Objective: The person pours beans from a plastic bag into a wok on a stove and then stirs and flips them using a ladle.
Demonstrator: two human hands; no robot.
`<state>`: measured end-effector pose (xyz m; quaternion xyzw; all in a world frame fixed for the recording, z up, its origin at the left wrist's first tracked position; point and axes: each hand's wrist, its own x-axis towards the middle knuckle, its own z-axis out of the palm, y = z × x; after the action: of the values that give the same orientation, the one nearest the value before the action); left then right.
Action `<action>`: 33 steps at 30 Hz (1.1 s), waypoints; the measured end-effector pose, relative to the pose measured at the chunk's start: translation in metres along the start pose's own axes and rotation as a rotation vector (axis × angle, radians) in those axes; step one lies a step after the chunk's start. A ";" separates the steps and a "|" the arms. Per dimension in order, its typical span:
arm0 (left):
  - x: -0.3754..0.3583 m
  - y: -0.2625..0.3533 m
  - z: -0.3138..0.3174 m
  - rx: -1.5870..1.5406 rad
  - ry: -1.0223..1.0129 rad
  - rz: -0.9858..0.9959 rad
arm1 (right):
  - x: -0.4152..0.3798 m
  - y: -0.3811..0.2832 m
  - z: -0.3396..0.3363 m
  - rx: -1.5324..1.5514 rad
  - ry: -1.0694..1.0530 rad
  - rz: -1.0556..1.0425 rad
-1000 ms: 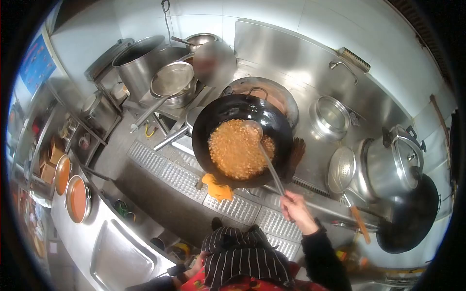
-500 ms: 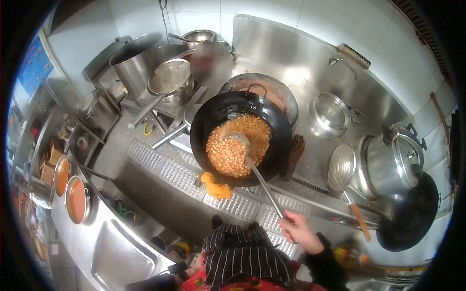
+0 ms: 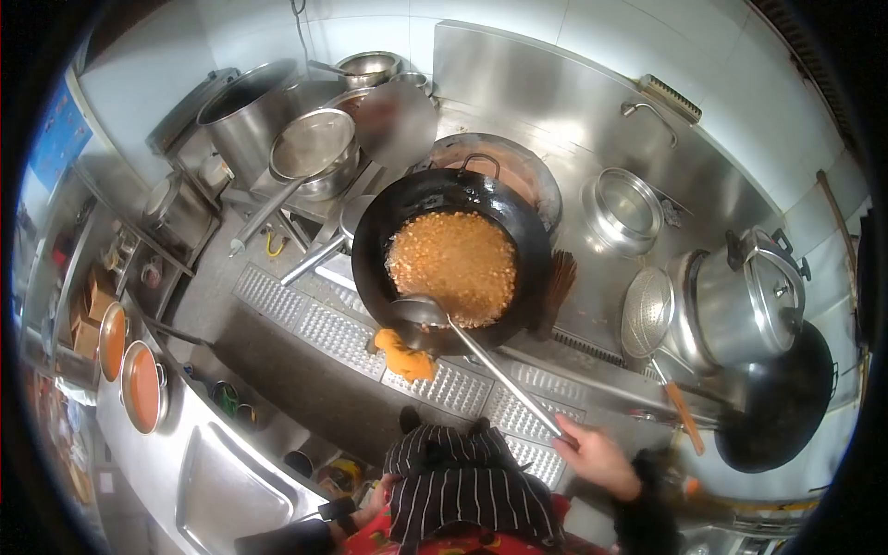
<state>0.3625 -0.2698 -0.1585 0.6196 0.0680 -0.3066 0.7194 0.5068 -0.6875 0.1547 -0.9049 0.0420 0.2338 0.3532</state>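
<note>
My right hand (image 3: 597, 455) is closed round the handle end of a long metal ladle (image 3: 504, 370). The ladle's bowl lies at the near side of a black wok (image 3: 377, 250), by the edge of the food. Brown beans or nuts in sauce (image 3: 453, 264) fill the wok's bottom. An orange cloth (image 3: 405, 356) hangs at the wok's near-left rim. My left hand (image 3: 373, 509) is low against my striped apron (image 3: 462, 490), its fingers mostly hidden by the apron.
Behind the wok is a round burner (image 3: 518, 171). A bamboo brush (image 3: 560, 282), a skimmer (image 3: 647, 310), a pressure cooker (image 3: 758, 287) and a second wok (image 3: 777, 407) stand right. Left are a stock pot (image 3: 245, 120), a strainer (image 3: 314, 143) and a counter with sauce pans (image 3: 143, 388).
The ladle has moved from the middle of the food, where it held a load, to the wok's near side. My right hand has shifted slightly right and down.
</note>
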 end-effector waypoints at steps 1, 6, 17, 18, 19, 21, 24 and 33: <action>0.000 0.004 0.005 -0.003 0.024 0.044 | 0.007 0.005 0.009 -0.121 0.089 -0.092; 0.000 0.034 0.013 -0.138 0.084 -0.176 | 0.052 0.031 0.041 -0.321 0.338 -0.275; -0.003 0.008 0.010 -0.085 0.077 0.006 | 0.123 0.009 0.030 -0.538 0.430 -0.243; -0.002 0.008 0.010 -0.089 0.080 0.008 | 0.134 0.017 0.032 -0.528 0.444 -0.223; 0.000 0.007 0.008 -0.058 0.072 -0.028 | 0.137 0.014 0.030 -0.530 0.443 -0.228; 0.000 0.004 0.008 -0.031 0.069 -0.061 | 0.143 0.009 0.025 -0.575 0.486 -0.171; -0.006 0.012 0.016 -0.170 0.070 0.088 | 0.150 0.004 0.020 -0.523 0.518 -0.128; -0.009 0.019 0.019 -0.185 0.080 0.129 | 0.137 0.023 0.028 0.130 0.313 -0.020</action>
<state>0.3600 -0.2835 -0.1338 0.5653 0.0847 -0.2271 0.7884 0.6115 -0.6743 0.0608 -0.9059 0.1024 0.0833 0.4024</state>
